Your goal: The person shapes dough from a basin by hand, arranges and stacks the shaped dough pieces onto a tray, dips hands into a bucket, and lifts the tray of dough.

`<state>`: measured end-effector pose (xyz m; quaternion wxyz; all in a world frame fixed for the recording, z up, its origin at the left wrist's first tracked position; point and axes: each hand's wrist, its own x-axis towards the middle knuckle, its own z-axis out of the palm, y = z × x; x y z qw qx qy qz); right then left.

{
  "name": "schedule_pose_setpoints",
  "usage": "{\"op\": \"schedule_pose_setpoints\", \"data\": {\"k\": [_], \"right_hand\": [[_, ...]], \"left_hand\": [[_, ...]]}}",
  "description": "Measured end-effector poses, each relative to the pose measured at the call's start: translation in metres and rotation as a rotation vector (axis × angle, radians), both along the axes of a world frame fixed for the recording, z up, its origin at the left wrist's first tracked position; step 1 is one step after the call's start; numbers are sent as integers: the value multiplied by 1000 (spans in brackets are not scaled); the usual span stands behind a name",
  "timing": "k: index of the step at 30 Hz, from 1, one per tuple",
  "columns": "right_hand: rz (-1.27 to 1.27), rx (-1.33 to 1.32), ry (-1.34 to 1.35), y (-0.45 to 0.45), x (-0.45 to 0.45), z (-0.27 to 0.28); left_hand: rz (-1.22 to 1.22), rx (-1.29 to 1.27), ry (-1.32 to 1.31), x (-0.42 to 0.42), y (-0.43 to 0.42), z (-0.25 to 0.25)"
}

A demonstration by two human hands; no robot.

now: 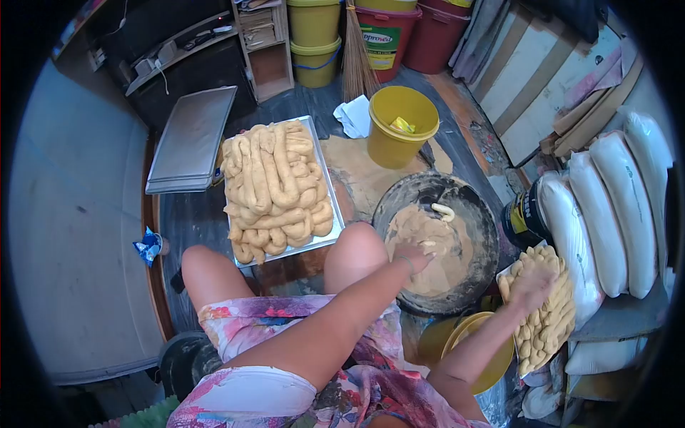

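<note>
My left hand (416, 257) reaches into a wide black basin (487, 250) that holds tan powder (446, 274). Its fingers rest at the powder, around a small pale piece of dough. Another curved dough piece (443, 212) lies farther back in the basin. On the right, my right hand (535, 285) is over a tray of small dough pieces (546, 332); motion blurs its fingers. A silver tray (330, 192) at the left centre carries a high pile of long dough ropes (275, 167).
Behind the basin stands a yellow bucket (403, 139). Yellow tubs (485, 342) sit below it, near my right forearm. Stacked metal trays (191, 139) lie at the left, full white sacks (599, 221) at the right. A broom (357, 64) and more buckets line the back.
</note>
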<state>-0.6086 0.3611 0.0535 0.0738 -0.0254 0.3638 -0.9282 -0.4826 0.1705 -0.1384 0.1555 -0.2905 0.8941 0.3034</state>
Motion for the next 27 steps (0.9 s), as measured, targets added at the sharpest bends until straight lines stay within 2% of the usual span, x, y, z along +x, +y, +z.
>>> {"op": "schedule_pose_setpoints", "data": {"k": [1, 3, 4, 5, 6, 7, 8, 9, 10, 11, 13, 14, 17, 19, 21, 23, 25, 27], "right_hand": [[-199, 139, 165, -2, 2, 9], [-442, 461, 438, -14, 1, -2], [-413, 690, 546, -23, 1, -30], [-306, 971, 657, -35, 0, -71], [-129, 1251, 793, -44, 6, -123], [249, 1590, 876, -50, 17, -176], [680, 1890, 960, -45, 32, -225], [1068, 2076, 1015, -36, 48, -259], [1259, 2144, 993, -16, 64, -288], [1176, 2123, 918, 3, 79, -284], [1027, 2025, 812, 10, 83, -280], [967, 1963, 761, 18, 77, -280], [721, 1766, 675, 15, 48, -259], [430, 1459, 600, -23, 56, -182], [335, 1139, 612, -67, 72, -101], [320, 688, 535, -109, 100, -44], [433, 249, 272, -152, 134, -23], [504, 262, 85, -196, 178, -29]], "left_hand": [[55, 15, 106, -10, 1, -16], [212, 601, 336, -22, 5, -35], [287, 896, 457, -27, 3, -38], [352, 1061, 455, -25, 1, -25], [415, 1229, 447, -18, 2, -1], [475, 1395, 429, -10, 3, 22], [479, 1330, 497, 1, 2, 45], [482, 1267, 558, 14, 3, 67], [437, 1120, 619, 16, 0, 66], [401, 964, 671, 19, -3, 66], [242, 498, 734, 12, -13, 39], [229, 475, 832, 14, -12, 33], [137, 402, 1102, 39, -27, 72], [64, 351, 1261, 68, -46, 94], [33, 395, 1229, 122, -72, 124], [102, -153, 1017, 169, -108, 139], [381, 183, 1472, 214, -146, 132], [639, 93, 1549, 265, -189, 129]]}}
